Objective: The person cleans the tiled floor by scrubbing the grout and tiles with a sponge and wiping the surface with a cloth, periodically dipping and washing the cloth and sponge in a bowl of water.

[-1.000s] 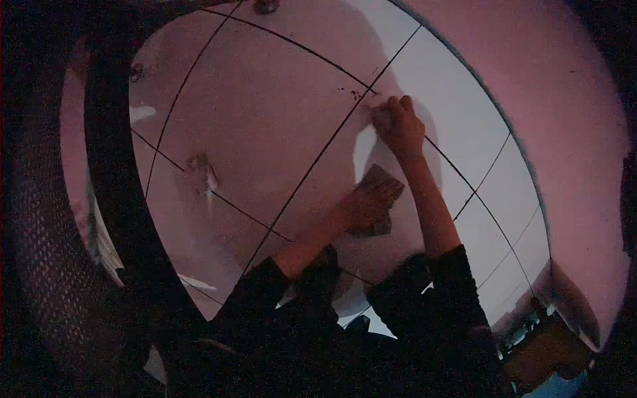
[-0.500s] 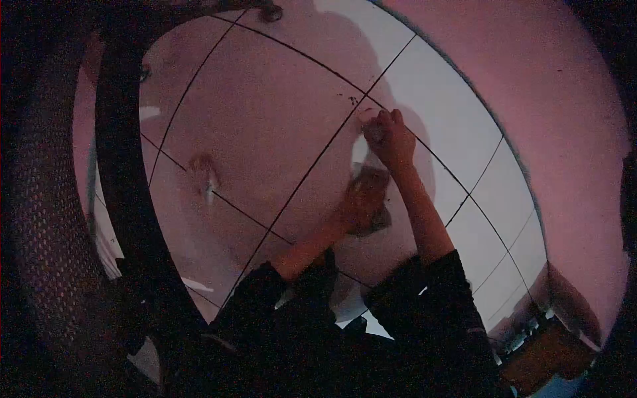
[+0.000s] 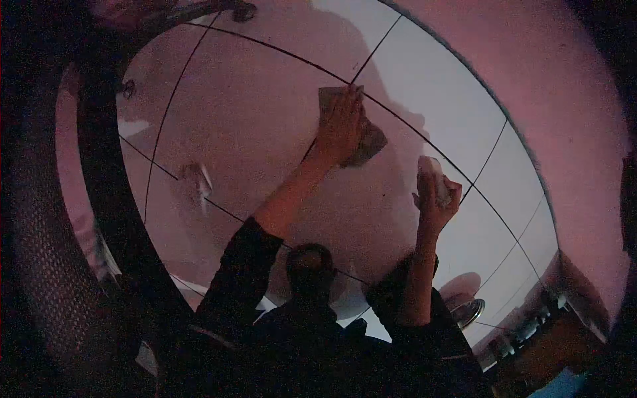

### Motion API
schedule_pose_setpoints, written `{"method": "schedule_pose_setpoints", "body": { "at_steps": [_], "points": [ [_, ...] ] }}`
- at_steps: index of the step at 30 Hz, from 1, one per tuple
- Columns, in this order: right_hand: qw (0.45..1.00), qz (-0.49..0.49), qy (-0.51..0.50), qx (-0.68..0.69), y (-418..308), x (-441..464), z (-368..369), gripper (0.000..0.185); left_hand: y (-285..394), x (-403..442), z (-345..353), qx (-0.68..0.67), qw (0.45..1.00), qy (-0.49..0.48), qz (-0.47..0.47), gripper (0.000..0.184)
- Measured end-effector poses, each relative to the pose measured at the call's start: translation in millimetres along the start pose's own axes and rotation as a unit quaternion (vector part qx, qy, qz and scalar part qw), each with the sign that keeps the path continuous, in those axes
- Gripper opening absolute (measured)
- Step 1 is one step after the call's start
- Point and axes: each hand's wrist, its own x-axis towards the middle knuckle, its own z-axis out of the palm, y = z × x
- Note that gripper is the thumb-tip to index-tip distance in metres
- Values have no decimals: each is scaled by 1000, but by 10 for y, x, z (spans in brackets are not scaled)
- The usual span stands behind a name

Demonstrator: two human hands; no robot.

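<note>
My left hand point(image 3: 340, 126) presses a dark grey cloth point(image 3: 373, 140) against the pale tiles point(image 3: 265, 132). Its fingers are straight and together, and the cloth sticks out on both sides of them. Lower and to the right, my right hand point(image 3: 436, 207) is closed around a small pale object point(image 3: 430, 167), whose rounded top shows above the fingers. Dim light hides what kind of object it is. Dark sleeves cover both upper arms.
Dark grout lines cross the tiles, which border a pink surface point(image 3: 570, 132) on the right. A thick black curved bar point(image 3: 109, 166) arches along the left. A shiny round metal fitting point(image 3: 474, 312) and brown object point(image 3: 551, 351) sit lower right.
My left hand has moved up with the cloth to the grout line crossing. My right hand has come down and right, away from that crossing, holding the pale object.
</note>
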Motion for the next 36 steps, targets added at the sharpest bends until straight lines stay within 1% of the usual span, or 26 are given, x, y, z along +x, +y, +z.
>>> {"method": "schedule_pose_setpoints", "body": {
  "at_steps": [2,3,5,6,7,8,9,11,12,14,15,17,18,20,21,23,24,26,27,29,30,32,34,36],
  "points": [
    [997,-68,-27,-40,114,2,-102,26,112,59,-147,-66,996,-56,-23,59],
    [997,-67,-24,-36,116,3,-101,26,196,105,-217,-63,996,-57,-19,59],
    [996,-54,-21,-72,120,-10,-96,25,407,147,-278,12,982,-187,-12,59],
    [996,-51,-18,-70,123,-12,-90,25,468,46,-112,14,981,-191,-9,59],
    [999,-26,-23,-34,127,-9,-77,26,486,-117,165,-64,990,-123,37,60],
    [1000,-3,-29,2,136,-4,-62,26,503,-167,232,-142,985,-52,83,61],
    [1000,-3,-27,4,178,13,-74,26,444,-161,292,-141,985,-53,85,61],
    [993,-80,-24,-88,275,74,-155,28,304,-43,198,-102,993,-31,45,61],
    [992,-80,-22,-91,241,90,-184,28,225,17,151,-85,996,-22,25,61],
    [997,-49,-16,-57,133,87,-238,30,112,99,112,-52,999,-8,-12,62],
    [997,-50,-17,-60,140,104,-273,30,84,137,127,-55,998,-7,-14,62],
    [999,-28,44,-3,165,142,-368,31,76,210,167,-4,999,32,5,62],
    [998,-28,49,-6,154,149,-438,31,109,192,178,-8,999,30,8,62],
    [998,-8,50,24,122,168,-548,29,176,178,187,69,997,7,16,62],
    [998,-8,55,25,123,171,-564,29,200,190,192,67,997,6,20,62],
    [992,-8,96,82,58,174,-520,28,259,211,223,54,998,-16,27,62],
    [991,-9,103,82,63,177,-535,28,326,213,206,52,998,-18,33,62],
    [994,11,104,38,77,163,-587,31,473,197,171,28,996,-55,69,61],
    [994,17,93,48,77,153,-609,35,495,195,257,24,995,-57,77,61],
    [993,33,111,33,48,149,-634,35,550,180,425,46,985,-68,149,60],
    [991,49,120,20,30,146,-657,35,623,177,430,43,985,-68,154,60],
    [992,34,114,30,6,130,-728,35,795,145,437,-10,978,-89,190,60],
    [988,51,135,59,-91,123,-760,36,919,113,573,-5,973,-100,209,59],
    [987,49,143,59,-131,112,-803,36,1059,67,685,3,967,-110,230,59]
  ]
}}
